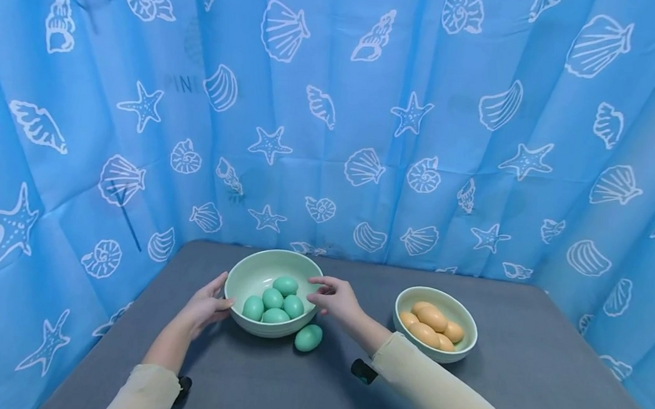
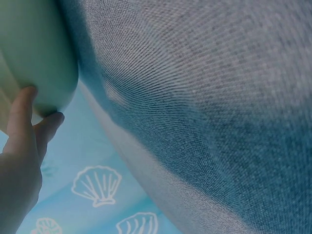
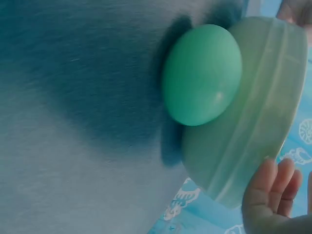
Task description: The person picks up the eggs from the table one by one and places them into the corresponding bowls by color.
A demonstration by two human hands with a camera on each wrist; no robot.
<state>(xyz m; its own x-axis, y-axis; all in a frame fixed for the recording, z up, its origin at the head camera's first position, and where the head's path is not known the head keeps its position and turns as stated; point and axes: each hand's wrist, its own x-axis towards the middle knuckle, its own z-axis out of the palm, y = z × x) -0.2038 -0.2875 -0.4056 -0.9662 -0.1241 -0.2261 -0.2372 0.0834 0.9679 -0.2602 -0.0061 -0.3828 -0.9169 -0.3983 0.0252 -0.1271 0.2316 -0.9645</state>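
Observation:
A pale green bowl (image 1: 270,330) holding several green eggs (image 1: 285,286) stands in front of me. At its left rim, my left hand (image 1: 207,305) grips the bowl, thumb over the edge and fingers against the outer wall. In the left wrist view, the fingers (image 2: 22,109) touch the bowl's side (image 2: 44,53). My right hand (image 1: 337,300) is at the right rim with fingers apart and loosely bent; no egg is in it. Below that hand, a single green egg (image 1: 308,338) lies on the table outside the bowl, close to its wall.
Right of my right forearm stands a second pale green bowl (image 1: 467,347) with several orange-tan eggs (image 1: 432,318). Grey cloth covers the table (image 1: 519,379). A blue curtain (image 1: 316,197) with white shell and starfish prints hangs behind and at the sides.

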